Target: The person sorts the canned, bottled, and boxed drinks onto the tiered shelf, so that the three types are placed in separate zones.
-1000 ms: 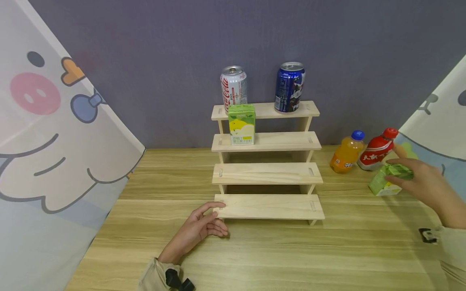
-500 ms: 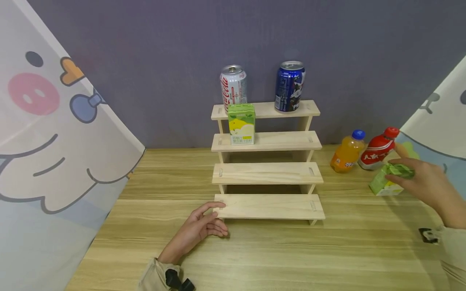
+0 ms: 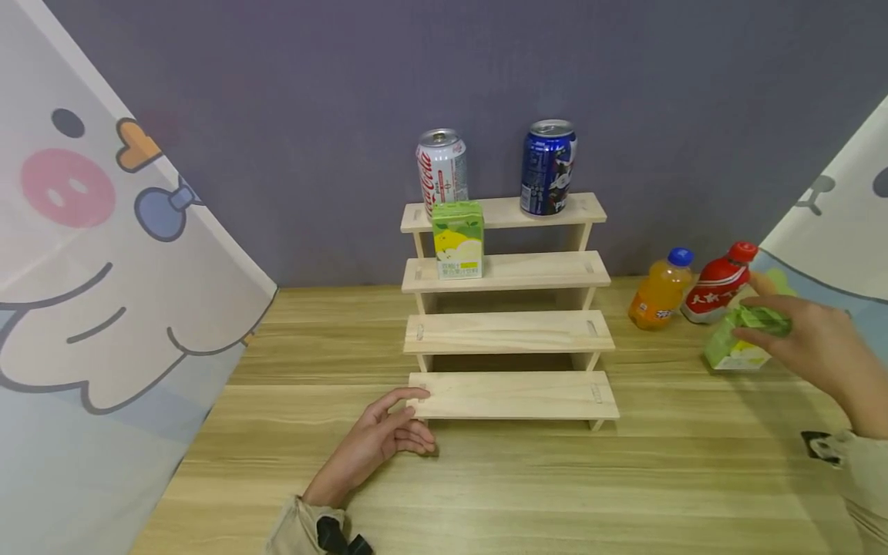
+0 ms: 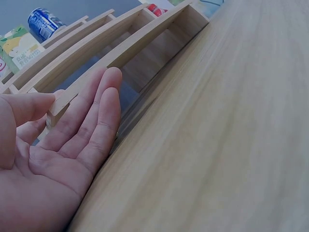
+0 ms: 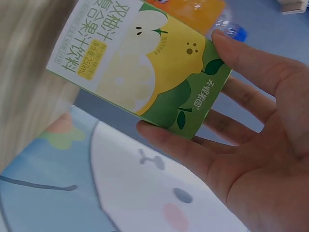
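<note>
At the right of the head view, my right hand grips a green juice box by its upper part. In the right wrist view, the thumb lies along one side of the juice box and a finger along the other. My left hand holds the left end of the lowest step of a four-tier wooden display stand. The left wrist view shows thumb and index at the corner of this step, with the other fingers beside and below it.
A second juice box stands on the second step from the top. A white cola can and a blue can are on the top step. Beside the right hand stand an orange soda bottle and a red bottle.
The juice box in my right hand has tilted slightly more upright and shifted a little. My left hand stays at the stand. The head view has moved slightly.
</note>
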Available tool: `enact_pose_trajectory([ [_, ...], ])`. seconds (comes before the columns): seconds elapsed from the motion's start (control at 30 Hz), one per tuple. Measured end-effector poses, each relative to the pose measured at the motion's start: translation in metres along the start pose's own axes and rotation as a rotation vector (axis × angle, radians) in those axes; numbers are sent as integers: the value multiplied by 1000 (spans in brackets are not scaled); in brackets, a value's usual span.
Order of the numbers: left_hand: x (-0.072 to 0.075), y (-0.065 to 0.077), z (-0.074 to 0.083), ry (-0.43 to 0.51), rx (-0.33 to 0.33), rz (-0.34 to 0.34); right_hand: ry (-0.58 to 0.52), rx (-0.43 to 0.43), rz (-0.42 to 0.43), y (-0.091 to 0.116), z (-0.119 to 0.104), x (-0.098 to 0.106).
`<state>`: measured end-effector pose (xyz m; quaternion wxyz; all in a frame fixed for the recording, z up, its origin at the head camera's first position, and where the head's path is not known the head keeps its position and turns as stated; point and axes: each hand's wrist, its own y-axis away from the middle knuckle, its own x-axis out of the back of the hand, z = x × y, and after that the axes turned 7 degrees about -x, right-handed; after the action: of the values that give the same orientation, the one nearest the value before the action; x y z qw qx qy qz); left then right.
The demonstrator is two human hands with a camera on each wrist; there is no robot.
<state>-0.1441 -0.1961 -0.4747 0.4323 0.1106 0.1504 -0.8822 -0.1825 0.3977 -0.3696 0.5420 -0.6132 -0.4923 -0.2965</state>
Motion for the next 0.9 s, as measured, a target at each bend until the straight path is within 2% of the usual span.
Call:
enact_pose_trajectory([
  [0.2, 1, 0, -1, -1, 10, -8, 19, 19, 26, -2, -26, 12],
  [0.47, 0, 0, -1, 14, -34, -9, 25, 48, 55, -12, -60, 27],
  [0.7, -1, 0, 1, 10, -44, -14, 46, 55, 18, -19, -89, 38],
  [0.9, 0, 2, 0, 40, -49, -24, -8, 146, 87, -19, -105, 47],
])
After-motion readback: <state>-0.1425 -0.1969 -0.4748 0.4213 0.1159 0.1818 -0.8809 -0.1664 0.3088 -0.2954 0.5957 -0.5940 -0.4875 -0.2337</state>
